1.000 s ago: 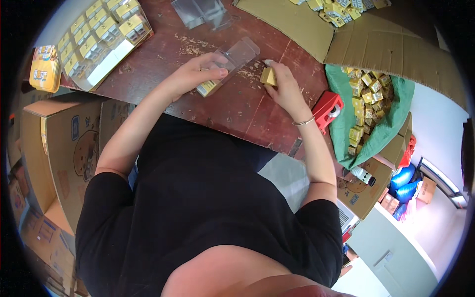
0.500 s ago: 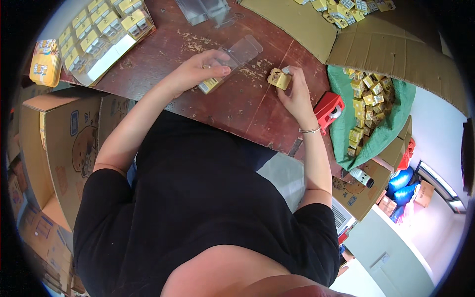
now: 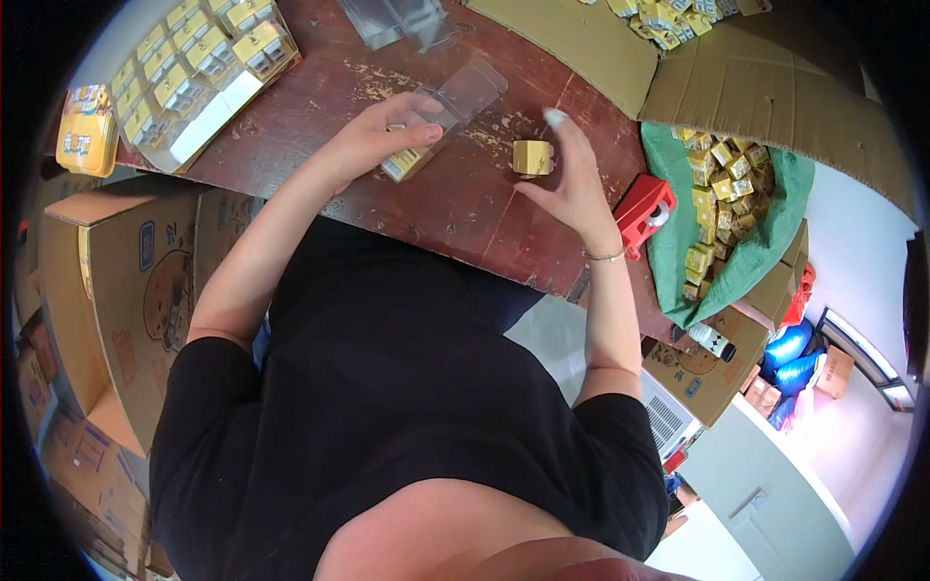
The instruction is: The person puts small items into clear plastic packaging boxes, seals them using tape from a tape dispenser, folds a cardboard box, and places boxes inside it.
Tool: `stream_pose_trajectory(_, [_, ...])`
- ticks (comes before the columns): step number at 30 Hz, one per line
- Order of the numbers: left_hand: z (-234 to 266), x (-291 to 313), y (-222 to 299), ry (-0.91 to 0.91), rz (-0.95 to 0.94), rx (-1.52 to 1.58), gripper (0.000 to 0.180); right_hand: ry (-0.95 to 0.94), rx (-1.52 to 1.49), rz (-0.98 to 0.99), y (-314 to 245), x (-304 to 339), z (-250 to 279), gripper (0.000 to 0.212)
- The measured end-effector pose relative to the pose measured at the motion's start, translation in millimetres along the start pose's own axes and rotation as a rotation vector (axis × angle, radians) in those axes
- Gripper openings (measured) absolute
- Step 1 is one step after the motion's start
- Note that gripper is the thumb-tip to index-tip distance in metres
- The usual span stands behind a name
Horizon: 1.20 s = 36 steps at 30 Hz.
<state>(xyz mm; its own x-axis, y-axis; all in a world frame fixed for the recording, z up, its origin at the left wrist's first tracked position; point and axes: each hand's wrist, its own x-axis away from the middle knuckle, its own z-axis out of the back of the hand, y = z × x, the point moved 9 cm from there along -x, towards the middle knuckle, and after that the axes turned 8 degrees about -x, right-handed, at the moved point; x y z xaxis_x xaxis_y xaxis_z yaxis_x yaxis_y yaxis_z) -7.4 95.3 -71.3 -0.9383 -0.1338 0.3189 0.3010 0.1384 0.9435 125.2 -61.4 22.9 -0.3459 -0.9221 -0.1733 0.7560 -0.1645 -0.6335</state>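
My left hand point(image 3: 376, 138) is closed around a clear plastic box point(image 3: 469, 92) whose flap sticks out at the far end. Inside its near end sits a small yellow box point(image 3: 398, 167), partly covered by my fingers. To the right, my right hand point(image 3: 578, 186) is open, thumb and forefinger spread wide, with a white covering on one fingertip. Between them, beside the palm, is another small yellow box point(image 3: 531, 157); whether it touches the fingers or the table I cannot tell.
A red tape dispenser point(image 3: 643, 215) stands right of my hand. Beyond it, a green sack point(image 3: 787, 208) holds many small yellow boxes. Clear packaging point(image 3: 392, 17) lies at the back of the worn red table point(image 3: 441, 218). Filled clear packs point(image 3: 199, 58) stand far left, near a cardboard flap-box point(image 3: 145, 290).
My right fingers have spread apart from the small yellow box, which has turned and shifted slightly left and nearer. The left hand still holds the clear box, moved slightly left.
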Motion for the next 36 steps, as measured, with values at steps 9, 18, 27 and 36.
stream_pose_trajectory(9, [-4.8, -4.2, 3.0, -0.050, 0.035, 0.092, 0.050, 0.090, -0.205, -0.196, 53.3, 30.5, -14.7, 0.070])
stream_pose_trajectory(18, [-7.3, -5.0, 1.1, -0.015, -0.008, 0.011, 0.053, -0.298, 0.265, -0.139, 1.1, 5.7, -31.8, 0.054])
stream_pose_trajectory(27, [-2.5, 0.7, -0.9, -0.034, 0.012, 0.035, 0.054, -0.271, -0.047, -0.237, 18.2, 5.0, -10.7, 0.049])
stream_pose_trajectory(36, [-25.5, -19.8, 6.7, -0.120, -0.087, -0.133, 0.043, -0.156, -0.256, -0.395, -3.6, -21.9, 52.9, 0.049])
